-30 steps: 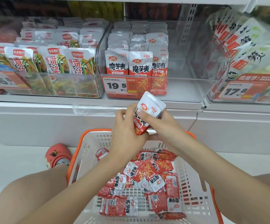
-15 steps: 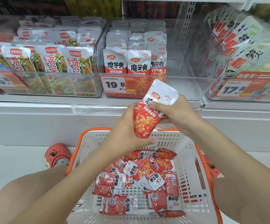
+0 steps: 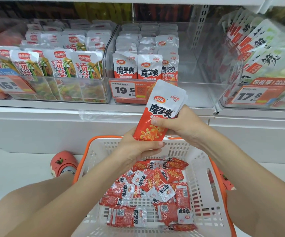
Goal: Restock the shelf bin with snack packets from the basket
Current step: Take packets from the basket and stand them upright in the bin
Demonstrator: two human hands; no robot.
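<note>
I have a stack of snack packets [image 3: 162, 110] upright above the basket [image 3: 205, 161], my right hand [image 3: 182, 124] pinching its middle, my left hand [image 3: 138, 147] cupping its base. Next it goes up into the shelf bin [image 3: 206, 89], into the open space right of the rows.

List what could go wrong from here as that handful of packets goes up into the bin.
1. The stack of packets is fanned at its top; the right hand grips only mid-height and the left hand its bottom, so some might slip back into the basket.
2. The shelf bin has upright rows at its left; a careless push could topple them.
</note>
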